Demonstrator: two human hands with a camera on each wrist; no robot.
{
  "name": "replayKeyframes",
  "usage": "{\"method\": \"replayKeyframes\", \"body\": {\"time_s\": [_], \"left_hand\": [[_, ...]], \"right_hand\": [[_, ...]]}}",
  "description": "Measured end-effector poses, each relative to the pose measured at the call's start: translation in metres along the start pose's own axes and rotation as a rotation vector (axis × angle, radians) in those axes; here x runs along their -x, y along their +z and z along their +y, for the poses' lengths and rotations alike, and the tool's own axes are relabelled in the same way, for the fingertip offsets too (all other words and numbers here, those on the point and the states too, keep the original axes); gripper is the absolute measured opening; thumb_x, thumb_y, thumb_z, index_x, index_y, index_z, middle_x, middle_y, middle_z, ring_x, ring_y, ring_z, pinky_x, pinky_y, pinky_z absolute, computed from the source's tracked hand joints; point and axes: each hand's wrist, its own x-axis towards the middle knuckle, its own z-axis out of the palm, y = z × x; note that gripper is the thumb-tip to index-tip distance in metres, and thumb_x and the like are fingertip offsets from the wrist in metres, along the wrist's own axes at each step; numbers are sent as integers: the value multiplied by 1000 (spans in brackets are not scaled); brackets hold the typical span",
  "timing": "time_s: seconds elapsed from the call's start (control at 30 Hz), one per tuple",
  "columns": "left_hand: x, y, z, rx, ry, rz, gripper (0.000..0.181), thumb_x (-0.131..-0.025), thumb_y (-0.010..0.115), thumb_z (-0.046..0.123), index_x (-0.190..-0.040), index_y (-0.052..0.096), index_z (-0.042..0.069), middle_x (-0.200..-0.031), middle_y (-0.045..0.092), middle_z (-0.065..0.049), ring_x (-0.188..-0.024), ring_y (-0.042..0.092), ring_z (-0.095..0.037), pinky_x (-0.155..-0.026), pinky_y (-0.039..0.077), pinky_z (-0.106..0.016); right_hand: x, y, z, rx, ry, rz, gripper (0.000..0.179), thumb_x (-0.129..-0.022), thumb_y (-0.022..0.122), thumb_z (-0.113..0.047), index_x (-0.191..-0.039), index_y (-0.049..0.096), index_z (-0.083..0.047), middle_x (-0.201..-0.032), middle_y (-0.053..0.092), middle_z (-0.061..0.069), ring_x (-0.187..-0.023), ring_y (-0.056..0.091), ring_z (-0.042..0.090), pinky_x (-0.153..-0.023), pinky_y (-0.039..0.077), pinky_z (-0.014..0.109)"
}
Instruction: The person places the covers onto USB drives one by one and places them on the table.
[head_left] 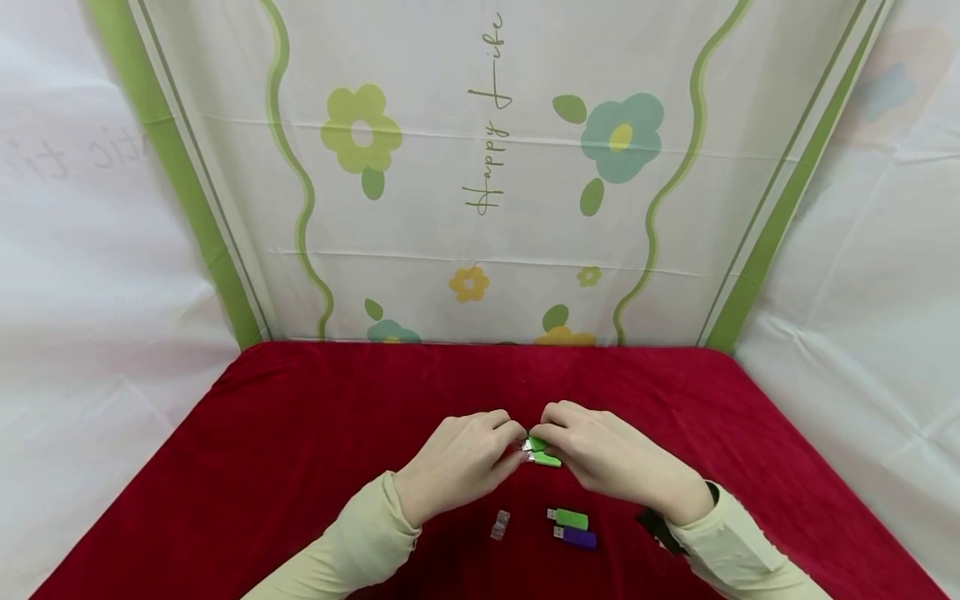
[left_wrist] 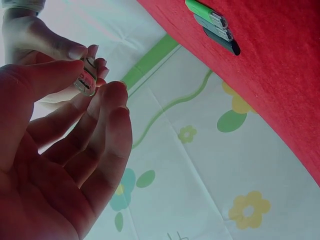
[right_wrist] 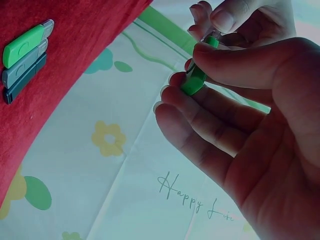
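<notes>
USB sticks (right_wrist: 195, 82), 1 in 2 hands (head_left: 462, 454) (head_left: 611, 452), 5 lying

Beneath my left hand (head_left: 465, 462) and right hand (head_left: 611, 454) spreads a table covered in red cloth (head_left: 315, 417). Under my grip three USB drives lie side by side on it: a green one (right_wrist: 24, 46) nearest me, then a grey one (right_wrist: 25, 66), then a dark one (right_wrist: 25, 81). Closer to me than my grip lie another green drive (head_left: 573, 519) and a purple drive (head_left: 579, 538), both metal plugs bare and pointing left; left of these sit clear plastic pieces (head_left: 500, 525), too small to count.
</notes>
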Motion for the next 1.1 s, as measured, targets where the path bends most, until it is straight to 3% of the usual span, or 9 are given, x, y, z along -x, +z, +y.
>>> {"method": "replayKeyframes", "body": {"time_s": [0.2,0.37,0.5,1.1], "left_hand": [[1,0,0,-18,-38,-36,12,-90,71,27,-86,70,15,-71,50,8,-55,39,-3,-46,32,-14],[2,-1,0,-19,-56,-63,22,-92,69,31,-74,63,17,-64,42,11,-51,35,-3,-42,28,-14],[2,-2,1,-33,-54,-60,27,-92,68,32,-71,59,19,-62,38,12,-50,33,-3,-41,26,-15],[1,-3,1,-31,-25,-23,20,-89,73,27,-74,65,17,-63,42,10,-52,35,-3,-43,28,-14]], "right_hand": [[0,0,-1,-5,5,-9,25,-80,79,-1,-101,68,-10,-91,54,-5,-77,50,6,-62,42,10],[0,-1,-2,-13,8,-14,27,-79,80,-1,-101,68,-11,-91,53,-5,-76,49,6,-62,42,10],[0,-1,-2,-20,7,-10,28,-78,80,0,-101,68,-11,-91,53,-5,-77,49,6,-62,42,10],[-2,-1,-2,9,-16,40,26,-77,80,0,-98,67,-9,-93,56,-4,-80,51,7,-64,45,12]]}}
